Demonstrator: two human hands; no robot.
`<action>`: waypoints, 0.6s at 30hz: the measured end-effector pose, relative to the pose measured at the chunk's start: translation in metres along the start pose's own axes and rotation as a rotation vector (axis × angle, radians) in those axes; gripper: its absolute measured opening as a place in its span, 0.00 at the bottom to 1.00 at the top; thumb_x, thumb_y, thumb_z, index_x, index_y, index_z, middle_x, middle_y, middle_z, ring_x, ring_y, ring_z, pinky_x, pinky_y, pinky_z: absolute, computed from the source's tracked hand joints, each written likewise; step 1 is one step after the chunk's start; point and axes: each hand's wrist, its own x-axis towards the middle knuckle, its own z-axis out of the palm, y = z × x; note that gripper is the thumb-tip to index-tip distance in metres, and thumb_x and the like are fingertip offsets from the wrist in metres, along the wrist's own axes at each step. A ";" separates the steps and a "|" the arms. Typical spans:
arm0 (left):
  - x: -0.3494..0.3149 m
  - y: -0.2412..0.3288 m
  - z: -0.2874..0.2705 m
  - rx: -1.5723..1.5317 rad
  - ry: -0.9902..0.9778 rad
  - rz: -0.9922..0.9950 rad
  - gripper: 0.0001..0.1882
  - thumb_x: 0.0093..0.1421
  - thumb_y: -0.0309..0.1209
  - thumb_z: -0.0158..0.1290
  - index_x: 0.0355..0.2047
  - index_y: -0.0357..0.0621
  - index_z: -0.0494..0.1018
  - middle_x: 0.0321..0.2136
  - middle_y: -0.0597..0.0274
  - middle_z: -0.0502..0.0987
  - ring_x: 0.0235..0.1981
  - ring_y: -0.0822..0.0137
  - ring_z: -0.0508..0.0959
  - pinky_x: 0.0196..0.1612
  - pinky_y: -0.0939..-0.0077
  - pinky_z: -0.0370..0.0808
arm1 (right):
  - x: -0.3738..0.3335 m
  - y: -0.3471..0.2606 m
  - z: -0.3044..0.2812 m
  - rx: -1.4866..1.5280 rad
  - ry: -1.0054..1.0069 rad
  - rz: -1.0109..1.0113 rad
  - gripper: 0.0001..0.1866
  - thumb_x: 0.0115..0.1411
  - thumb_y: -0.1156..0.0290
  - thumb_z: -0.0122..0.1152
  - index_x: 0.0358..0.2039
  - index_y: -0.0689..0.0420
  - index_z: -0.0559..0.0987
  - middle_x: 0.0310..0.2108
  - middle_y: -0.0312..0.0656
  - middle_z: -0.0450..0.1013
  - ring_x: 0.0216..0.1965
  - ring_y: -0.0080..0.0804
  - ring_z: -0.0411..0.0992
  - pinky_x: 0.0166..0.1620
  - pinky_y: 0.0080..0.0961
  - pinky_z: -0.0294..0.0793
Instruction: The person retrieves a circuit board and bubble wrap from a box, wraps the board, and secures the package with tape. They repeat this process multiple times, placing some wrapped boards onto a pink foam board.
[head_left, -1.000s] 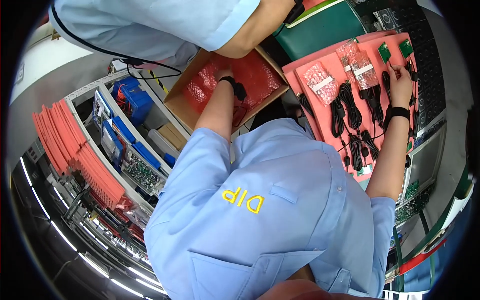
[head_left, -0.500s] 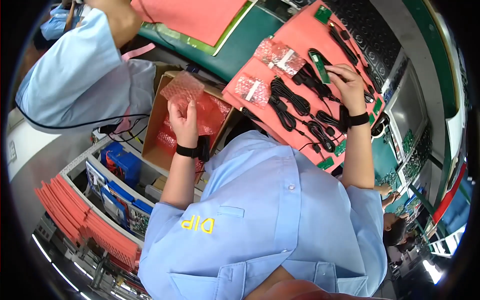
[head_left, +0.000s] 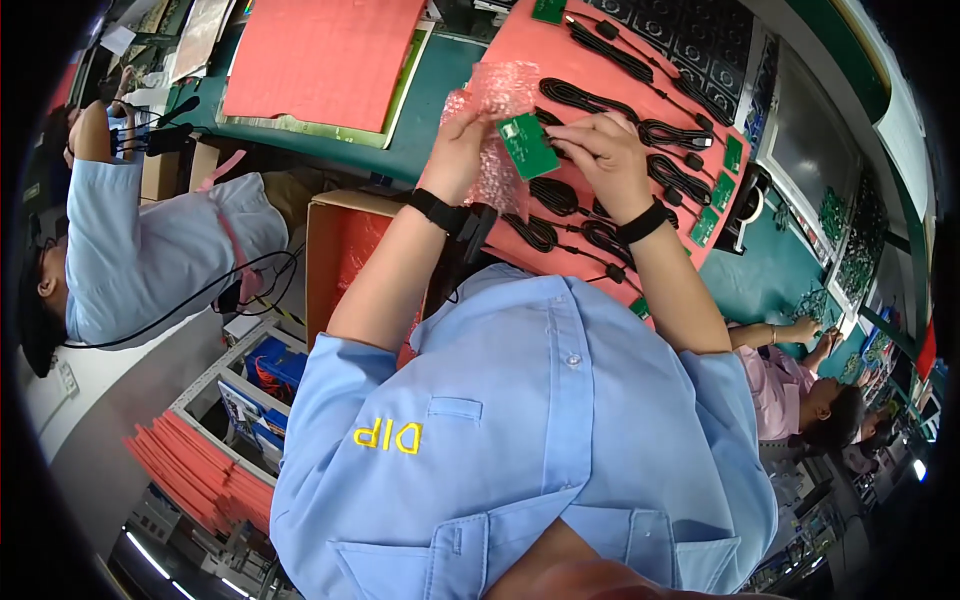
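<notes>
My left hand (head_left: 455, 157) is closed on a pink, see-through bubble-wrap bag (head_left: 490, 178) above the near left edge of the pink mat. In my right hand (head_left: 610, 165) a green circuit board (head_left: 527, 147) is pinched by its right edge. The board faces up and overlaps the bag; whether it is inside the bag's mouth I cannot tell. Coiled black cables (head_left: 680, 180) lie on the mat around my right hand, several of them with small boards at their ends.
An open cardboard box (head_left: 322, 255) with pink bubble wrap stands left of my left forearm. Pink foam sheets (head_left: 320, 65) lie on the green table (head_left: 440, 85). Black trays (head_left: 690, 35) sit at the far right. Other people work at both sides.
My left hand has come up from the box to the mat with the bubble-wrap bag. My right hand has moved left with the circuit board, bringing it to the bag.
</notes>
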 end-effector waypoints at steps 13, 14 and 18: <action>-0.025 0.033 0.005 -0.479 -0.206 -0.173 0.14 0.64 0.28 0.42 0.48 0.33 0.67 0.43 0.55 0.74 0.44 0.65 0.75 0.49 0.69 0.71 | 0.000 0.005 0.027 -0.091 0.015 -0.072 0.08 0.48 0.69 0.64 0.31 0.46 0.82 0.27 0.28 0.73 0.33 0.28 0.69 0.42 0.27 0.65; -0.027 0.035 0.006 -0.512 -0.228 -0.210 0.15 0.64 0.28 0.42 0.48 0.33 0.67 0.43 0.55 0.74 0.44 0.65 0.75 0.49 0.69 0.72 | 0.000 0.004 0.028 -0.112 0.023 -0.075 0.08 0.48 0.69 0.64 0.31 0.46 0.82 0.26 0.28 0.73 0.33 0.28 0.69 0.42 0.27 0.65; -0.027 0.030 0.007 -0.257 -0.187 -0.206 0.14 0.63 0.26 0.44 0.48 0.33 0.66 0.43 0.55 0.74 0.43 0.64 0.76 0.48 0.69 0.73 | -0.001 0.003 0.031 -0.137 0.027 -0.079 0.09 0.47 0.69 0.64 0.32 0.45 0.82 0.29 0.28 0.73 0.35 0.28 0.69 0.43 0.29 0.64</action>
